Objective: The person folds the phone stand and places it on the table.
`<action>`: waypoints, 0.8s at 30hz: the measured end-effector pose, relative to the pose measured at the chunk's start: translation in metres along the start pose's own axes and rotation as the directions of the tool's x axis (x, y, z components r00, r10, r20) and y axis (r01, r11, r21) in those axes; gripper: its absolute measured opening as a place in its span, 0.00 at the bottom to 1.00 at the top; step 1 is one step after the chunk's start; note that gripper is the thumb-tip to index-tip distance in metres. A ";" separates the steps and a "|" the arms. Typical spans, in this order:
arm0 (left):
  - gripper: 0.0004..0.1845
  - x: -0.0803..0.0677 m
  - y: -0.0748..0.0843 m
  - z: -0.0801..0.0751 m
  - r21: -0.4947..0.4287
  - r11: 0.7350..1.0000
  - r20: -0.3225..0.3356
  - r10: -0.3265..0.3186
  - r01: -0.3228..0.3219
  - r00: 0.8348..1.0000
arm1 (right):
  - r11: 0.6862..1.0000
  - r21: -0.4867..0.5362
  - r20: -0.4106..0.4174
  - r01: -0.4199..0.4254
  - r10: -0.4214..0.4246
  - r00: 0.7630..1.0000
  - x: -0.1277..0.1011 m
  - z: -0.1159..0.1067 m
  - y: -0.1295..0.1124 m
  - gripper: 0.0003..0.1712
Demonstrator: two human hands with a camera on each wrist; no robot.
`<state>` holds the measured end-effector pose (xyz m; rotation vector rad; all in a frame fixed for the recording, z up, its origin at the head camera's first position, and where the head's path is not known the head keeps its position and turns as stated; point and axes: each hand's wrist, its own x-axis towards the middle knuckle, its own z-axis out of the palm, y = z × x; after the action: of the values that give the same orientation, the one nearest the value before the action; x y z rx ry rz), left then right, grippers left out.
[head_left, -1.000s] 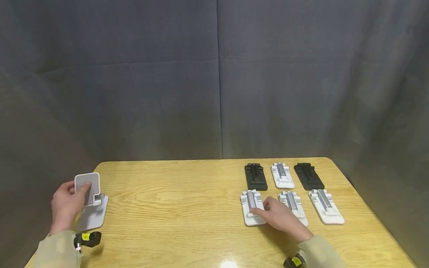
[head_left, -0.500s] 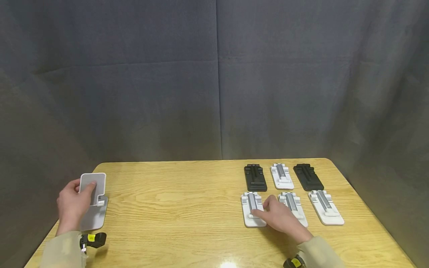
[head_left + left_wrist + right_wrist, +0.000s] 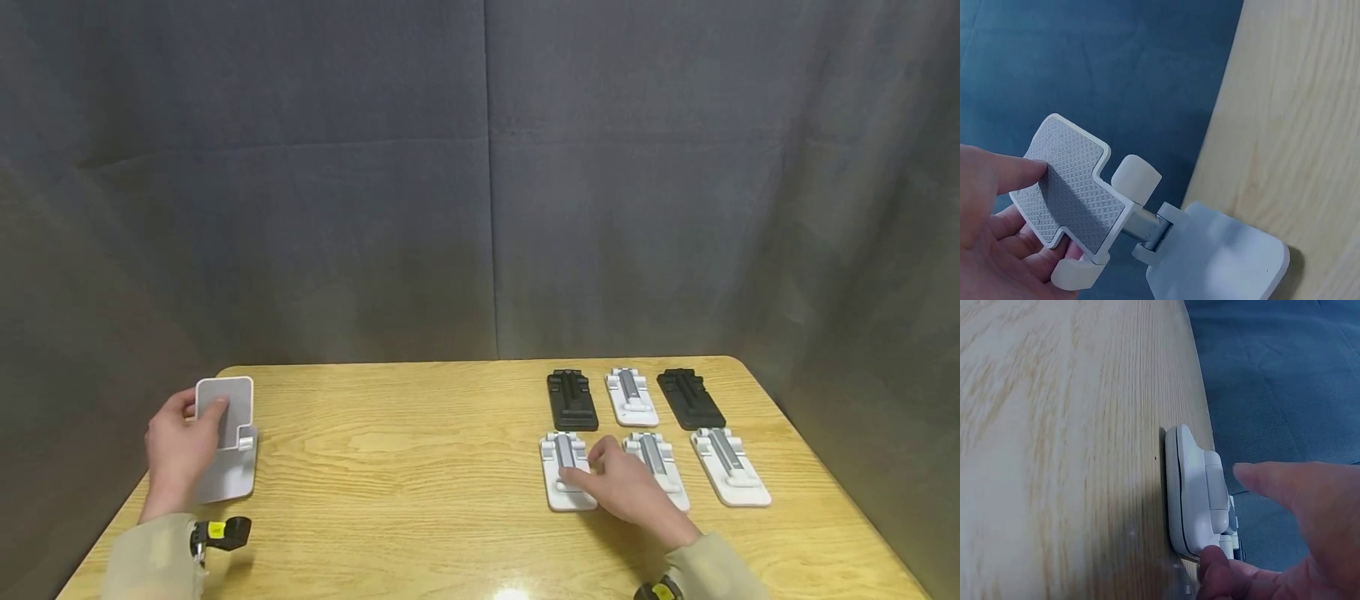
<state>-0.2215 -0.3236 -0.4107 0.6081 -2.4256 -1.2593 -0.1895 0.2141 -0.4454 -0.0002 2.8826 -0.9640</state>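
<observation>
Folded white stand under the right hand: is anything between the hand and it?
Nothing visible. The right hand already rests on the folded white stand, fingertips on its near end; the neighbouring white stand lies beside it, not between.

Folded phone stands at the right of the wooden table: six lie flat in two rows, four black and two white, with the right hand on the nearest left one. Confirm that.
Not quite: the colours are reversed. The head view shows four white plastic folded stands and two black ones. The rest holds: six lie flat in two rows on the yellow wooden table, and the right hand rests on the nearest left white stand.
</observation>
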 end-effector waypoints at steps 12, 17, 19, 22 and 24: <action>0.25 -0.011 0.045 0.010 -0.076 0.990 -0.051 0.113 -0.117 0.992 | 0.999 0.017 -0.088 0.042 -0.041 0.995 0.006 -0.005 -0.006 0.32; 0.23 -0.017 0.062 0.015 -0.104 0.976 -0.051 0.188 -0.193 0.981 | 0.998 0.031 -0.108 0.052 -0.048 0.993 0.010 -0.008 -0.011 0.31; 0.23 -0.020 0.069 0.017 -0.118 0.972 -0.040 0.200 -0.203 0.979 | 0.998 0.035 -0.111 0.059 -0.054 0.992 0.011 -0.010 -0.013 0.30; 0.23 -0.024 0.079 0.021 -0.139 0.966 -0.024 0.215 -0.216 0.976 | 0.997 0.032 -0.113 0.064 -0.060 0.992 0.013 -0.011 -0.017 0.30; 0.23 -0.027 0.086 0.024 -0.158 0.961 -0.017 0.227 -0.227 0.974 | 0.997 0.040 -0.109 0.065 -0.060 0.992 0.014 -0.011 -0.020 0.31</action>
<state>-0.2282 -0.2492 -0.3552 0.2756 -2.2896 -1.3372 -0.2049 0.2049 -0.4259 -0.0364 2.9753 -1.0697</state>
